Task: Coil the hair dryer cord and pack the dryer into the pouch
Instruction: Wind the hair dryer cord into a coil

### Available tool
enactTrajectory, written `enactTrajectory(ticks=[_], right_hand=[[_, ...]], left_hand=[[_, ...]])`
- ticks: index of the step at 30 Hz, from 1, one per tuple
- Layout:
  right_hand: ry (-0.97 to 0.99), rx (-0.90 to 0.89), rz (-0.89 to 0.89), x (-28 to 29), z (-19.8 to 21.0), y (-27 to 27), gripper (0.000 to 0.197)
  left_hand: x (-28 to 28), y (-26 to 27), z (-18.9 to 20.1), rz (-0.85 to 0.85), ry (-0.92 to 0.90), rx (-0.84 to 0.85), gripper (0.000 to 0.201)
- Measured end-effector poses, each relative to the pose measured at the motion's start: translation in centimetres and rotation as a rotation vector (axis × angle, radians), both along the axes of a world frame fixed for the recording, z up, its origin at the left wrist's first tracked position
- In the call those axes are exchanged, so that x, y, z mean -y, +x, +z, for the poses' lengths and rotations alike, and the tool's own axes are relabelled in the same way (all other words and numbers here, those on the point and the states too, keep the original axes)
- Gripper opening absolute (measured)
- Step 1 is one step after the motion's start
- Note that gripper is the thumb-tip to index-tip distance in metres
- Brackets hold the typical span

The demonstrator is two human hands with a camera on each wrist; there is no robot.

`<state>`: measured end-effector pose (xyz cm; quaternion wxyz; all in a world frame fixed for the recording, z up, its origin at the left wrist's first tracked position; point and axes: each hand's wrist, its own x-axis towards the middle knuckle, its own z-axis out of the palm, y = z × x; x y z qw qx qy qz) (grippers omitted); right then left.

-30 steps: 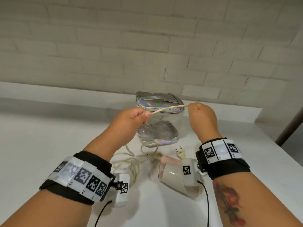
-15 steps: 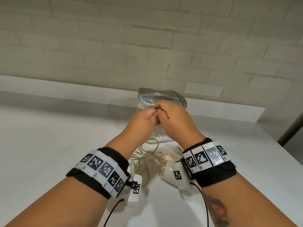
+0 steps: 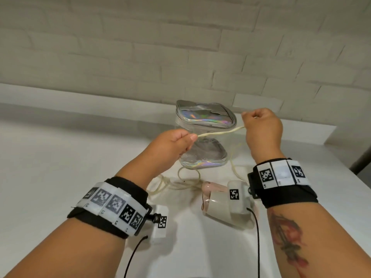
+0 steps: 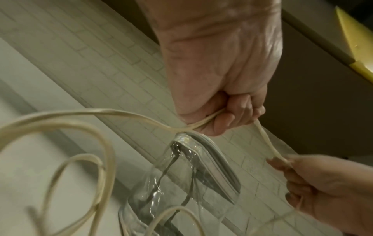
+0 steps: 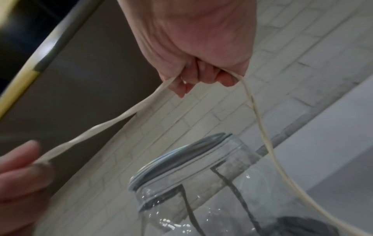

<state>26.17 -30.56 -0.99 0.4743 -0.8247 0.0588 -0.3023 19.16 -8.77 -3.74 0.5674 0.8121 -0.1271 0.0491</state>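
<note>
A cream cord is stretched in the air between my two hands. My left hand grips one end of that span in a fist, seen close as the left hand with cord loops hanging from it. My right hand grips the other end, its fingers curled round the cord. The pink and white hair dryer lies on the white table below my right wrist. The clear pouch with an iridescent top stands just behind the hands.
Loose cord lies in loops on the table between the dryer and the pouch. A pale brick wall runs behind the table. The table's right edge is near my right forearm.
Half a second ago my hands were together in front of the pouch. They have moved apart, the right one rightwards, drawing a length of cord taut between them.
</note>
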Motion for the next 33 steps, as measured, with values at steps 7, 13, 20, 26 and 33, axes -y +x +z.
enactTrajectory(ticks=[7,13,20,26,33], right_hand=[[-0.365,-0.092,0.119,-0.7,-0.2,-1.3,0.030],[-0.499,0.013,0.402,-6.2,0.1,-4.6,0.035],[-0.477,-0.040,0.357,-6.1,0.7,-4.7,0.029],[-0.232,-0.066,0.248,-3.7,0.9,-3.5,0.021],[-0.157,-0.029,0.012,0.9,1.4,-2.1,0.019]], left_hand=[[1.2,0.1,0.6,0.057,0.116,0.039,0.033],[3.2,0.1,1.4,-0.046,0.227,0.132,0.027],[2.3,-0.7,1.6,-0.102,0.217,0.148,0.025],[0.3,-1.1,1.1,-0.082,0.301,0.169,0.025],[-0.9,-1.1,0.8,0.044,0.129,0.044,0.027]])
